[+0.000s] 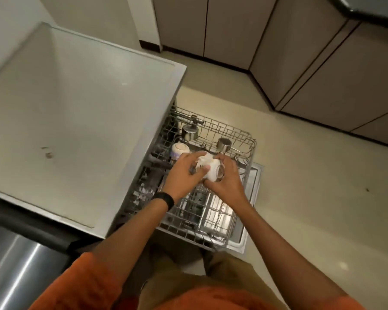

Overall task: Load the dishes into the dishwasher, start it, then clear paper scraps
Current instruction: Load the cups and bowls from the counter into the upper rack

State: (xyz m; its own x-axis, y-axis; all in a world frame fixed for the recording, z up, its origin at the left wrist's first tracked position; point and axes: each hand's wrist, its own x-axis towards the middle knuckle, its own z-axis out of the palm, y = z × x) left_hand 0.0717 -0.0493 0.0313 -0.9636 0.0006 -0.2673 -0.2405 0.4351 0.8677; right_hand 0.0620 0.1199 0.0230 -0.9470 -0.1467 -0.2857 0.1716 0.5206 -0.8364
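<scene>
the left hand (184, 173) and right hand (227, 179) both grasp a white round ceramic cup (211, 167) between them, tipped sideways, mouth rightward, just over the grey wire dishwasher rack (246, 142)

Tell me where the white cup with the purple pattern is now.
In the head view, the white cup with the purple pattern sits in the dishwasher rack at its far left, just beyond the left hand and near a steel cup.
</scene>
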